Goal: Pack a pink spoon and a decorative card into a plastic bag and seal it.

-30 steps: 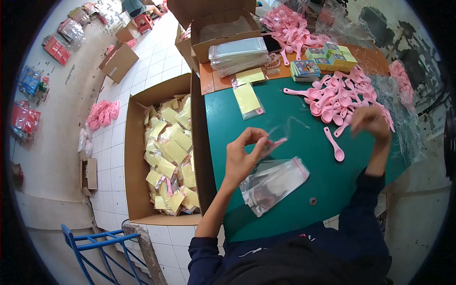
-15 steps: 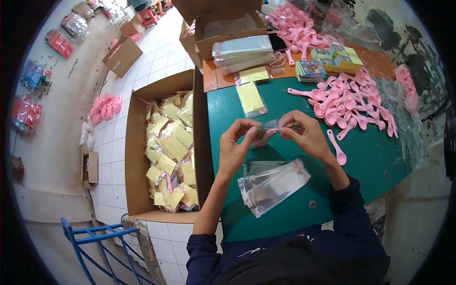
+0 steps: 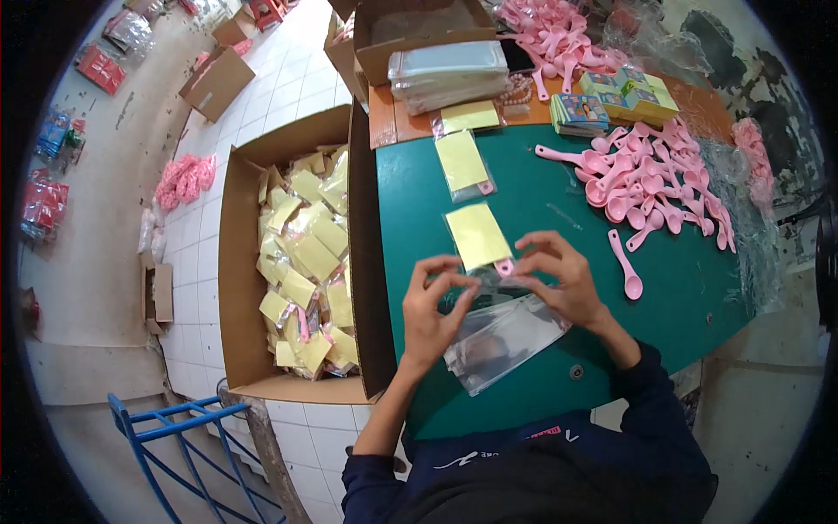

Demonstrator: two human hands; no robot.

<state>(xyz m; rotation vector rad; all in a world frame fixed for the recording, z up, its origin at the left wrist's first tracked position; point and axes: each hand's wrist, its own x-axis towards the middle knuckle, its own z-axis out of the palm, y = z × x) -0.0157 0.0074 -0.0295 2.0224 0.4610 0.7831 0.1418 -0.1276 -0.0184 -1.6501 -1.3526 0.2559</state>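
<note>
A clear plastic packet with a yellow card [image 3: 477, 236] and a pink spoon [image 3: 504, 267] inside lies in front of me on the green tabletop. My left hand [image 3: 435, 310] pinches at the near left of the packet's transparent end, thumb against fingers. At the right of that same end is my right hand [image 3: 563, 281], its thumb and fingers closing on the film beside the spoon handle. The film between my hands is hard to see. Flat clear bags [image 3: 508, 342] lie just below my hands. A single pink spoon [image 3: 627, 266] rests to the right.
A big cardboard box [image 3: 229, 288] of filled packets stands at the left. Similar packets [image 3: 461, 162] lie farther back. Pink spoons [image 3: 646, 179] are heaped at the right, near stacks of small cards [image 3: 580, 113]. More clear bags [image 3: 448, 74] are piled at the back.
The packet, earlier held up folded between both hands, now lies flat with its yellow card showing. My hands have come down to its near end. A thin clear strip appears on the table.
</note>
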